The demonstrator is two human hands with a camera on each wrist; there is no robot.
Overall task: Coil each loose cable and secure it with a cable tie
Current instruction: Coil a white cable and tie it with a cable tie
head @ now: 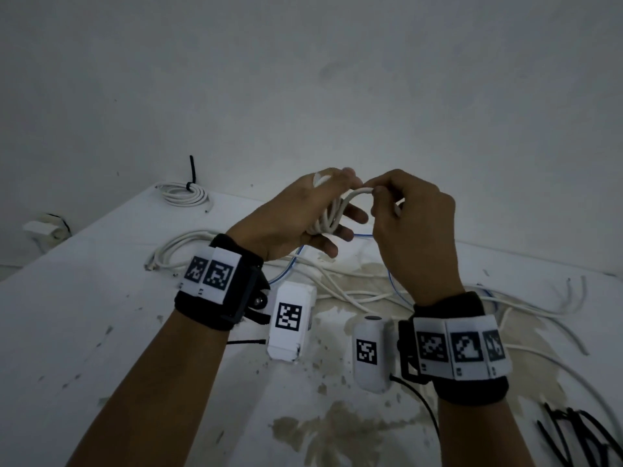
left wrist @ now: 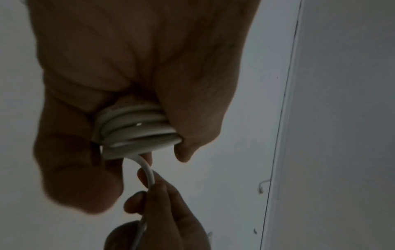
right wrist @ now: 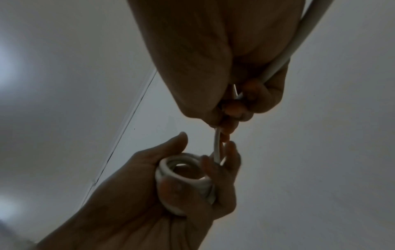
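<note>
Right hand fills the top of the view, fingertips pinching a thin white round cable that also runs up past the palm to the top right corner. Below it the left hand grips a small coil of white cable loops, thumb pointing up beside it and fingers curled around the coil's lower and right side. The pinched strand runs down into the coil; backdrop is a plain pale grey wall with a thin dark seam line.

Both forearms reach forward, raised; the left hand curls its fingers round a white coil; the right hand pinches its free strand.
</note>
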